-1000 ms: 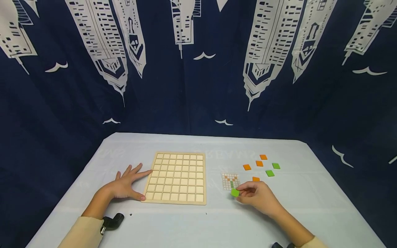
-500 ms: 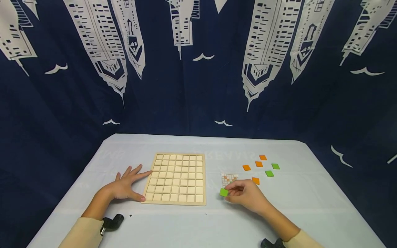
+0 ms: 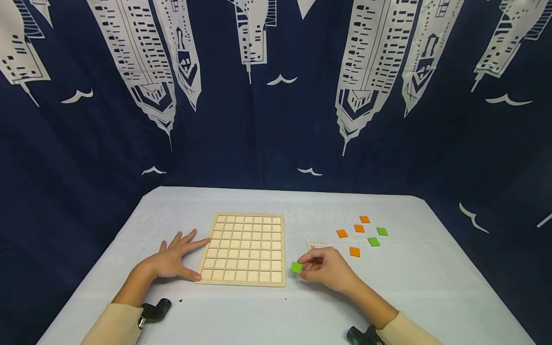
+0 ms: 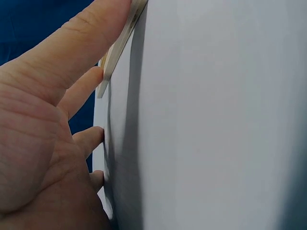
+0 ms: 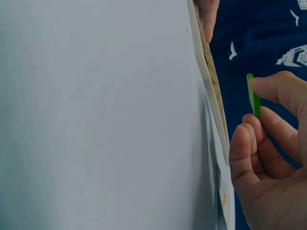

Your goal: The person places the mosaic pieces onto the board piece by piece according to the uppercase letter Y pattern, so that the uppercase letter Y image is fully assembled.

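Note:
A wooden grid board [image 3: 243, 249] with bare square cells lies left of the table's middle. My left hand [image 3: 174, 256] spreads its fingers at the board's left side, thumb at the near left corner and a fingertip on the left edge. In the left wrist view that thumb [image 4: 72, 48] overlaps the board's edge [image 4: 120, 48]. Between thumb and fingertip my right hand [image 3: 327, 270] pinches a green square tile [image 3: 296, 267], just right of the board's right edge. The right wrist view shows the tile [image 5: 253, 96] edge-on, held above the table.
A small printed pattern card [image 3: 318, 245] lies right of the board, partly hidden behind my right hand. Farther right are several orange tiles [image 3: 354, 252] and two green tiles [image 3: 373, 242]. A dark blue printed curtain [image 3: 258, 120] hangs behind the white table [image 3: 241, 311].
My right hand has moved left with the green tile, from over the card's near edge to beside the board, and now covers more of the card. My left hand has stayed put.

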Demonstrator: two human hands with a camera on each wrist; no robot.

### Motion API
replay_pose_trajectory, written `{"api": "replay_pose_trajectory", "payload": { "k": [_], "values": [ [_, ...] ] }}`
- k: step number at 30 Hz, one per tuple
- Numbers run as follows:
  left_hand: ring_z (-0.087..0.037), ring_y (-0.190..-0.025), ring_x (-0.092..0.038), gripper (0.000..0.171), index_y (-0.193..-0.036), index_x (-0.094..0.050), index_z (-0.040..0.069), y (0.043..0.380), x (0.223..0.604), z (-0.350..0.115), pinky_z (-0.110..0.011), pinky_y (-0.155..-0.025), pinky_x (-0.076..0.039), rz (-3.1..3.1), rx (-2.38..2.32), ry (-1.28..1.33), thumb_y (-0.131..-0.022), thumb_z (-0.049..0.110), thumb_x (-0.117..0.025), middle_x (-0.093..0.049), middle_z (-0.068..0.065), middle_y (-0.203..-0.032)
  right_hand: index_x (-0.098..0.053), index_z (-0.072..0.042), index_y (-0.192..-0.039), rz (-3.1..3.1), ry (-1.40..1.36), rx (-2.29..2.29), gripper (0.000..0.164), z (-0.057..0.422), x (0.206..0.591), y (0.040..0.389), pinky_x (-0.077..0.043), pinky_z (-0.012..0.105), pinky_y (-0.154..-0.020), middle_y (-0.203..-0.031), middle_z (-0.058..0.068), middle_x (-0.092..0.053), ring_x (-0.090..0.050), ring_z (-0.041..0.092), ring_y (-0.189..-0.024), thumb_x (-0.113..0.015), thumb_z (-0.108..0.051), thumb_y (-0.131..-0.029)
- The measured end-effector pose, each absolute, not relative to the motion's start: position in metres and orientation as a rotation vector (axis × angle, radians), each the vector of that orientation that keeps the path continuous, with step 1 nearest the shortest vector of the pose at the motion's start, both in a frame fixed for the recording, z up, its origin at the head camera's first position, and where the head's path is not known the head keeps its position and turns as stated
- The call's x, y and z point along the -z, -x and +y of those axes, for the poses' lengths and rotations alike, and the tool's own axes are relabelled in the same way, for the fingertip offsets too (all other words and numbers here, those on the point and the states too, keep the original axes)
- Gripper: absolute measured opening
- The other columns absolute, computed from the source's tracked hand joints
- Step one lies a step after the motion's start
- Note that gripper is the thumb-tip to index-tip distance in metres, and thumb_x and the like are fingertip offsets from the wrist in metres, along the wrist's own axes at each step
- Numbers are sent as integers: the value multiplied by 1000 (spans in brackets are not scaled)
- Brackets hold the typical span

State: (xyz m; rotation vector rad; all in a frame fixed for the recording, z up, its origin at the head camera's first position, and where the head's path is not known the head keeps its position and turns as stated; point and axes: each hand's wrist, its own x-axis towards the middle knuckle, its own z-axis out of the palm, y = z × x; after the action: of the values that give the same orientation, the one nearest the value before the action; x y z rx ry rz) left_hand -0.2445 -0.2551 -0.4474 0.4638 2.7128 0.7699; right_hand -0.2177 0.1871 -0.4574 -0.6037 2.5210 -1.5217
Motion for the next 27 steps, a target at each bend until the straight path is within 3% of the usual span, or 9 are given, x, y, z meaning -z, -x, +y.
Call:
{"api": "replay_pose_trajectory", "payload": {
  "k": [27],
  "values": [
    [-63,-151,7,109,-156,-44,20,244,446,-255,-87,-107,10,2712,-779,-479,-63,48,-94,-11,-29,-169,-79,-4,-94,2456,672,1501,22,145,452,236,-56,19,-64,-81,7,-75,-65,11,-71,-89,-7,-75]
  ]
}}
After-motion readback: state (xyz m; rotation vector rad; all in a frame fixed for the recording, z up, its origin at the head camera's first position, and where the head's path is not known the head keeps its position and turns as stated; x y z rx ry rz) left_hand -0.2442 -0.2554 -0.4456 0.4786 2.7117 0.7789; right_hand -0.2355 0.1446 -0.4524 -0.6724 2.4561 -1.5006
